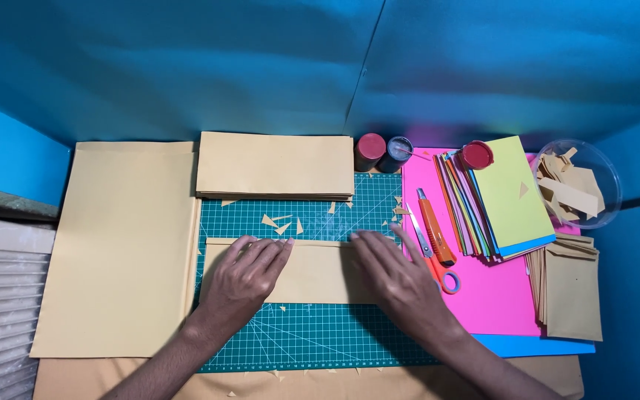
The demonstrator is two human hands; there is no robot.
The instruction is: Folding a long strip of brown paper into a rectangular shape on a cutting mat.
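Observation:
A folded tan paper piece [312,274] lies across a green cutting mat [312,337]. My left hand [250,278] rests flat on its left part, fingers spread and pointing up to its top edge. My right hand [394,278] presses flat on its right end, fingers spread. Neither hand grips anything. Small tan paper scraps [279,222] lie on the mat just above the piece.
A stack of tan envelopes [275,164] sits at the mat's top. Large tan sheets [124,244] lie left. On the right are an orange utility knife [435,226], scissors [438,270], coloured paper stack [501,196], pink sheet [490,296], two jars [383,152], a clear bowl of scraps [579,181].

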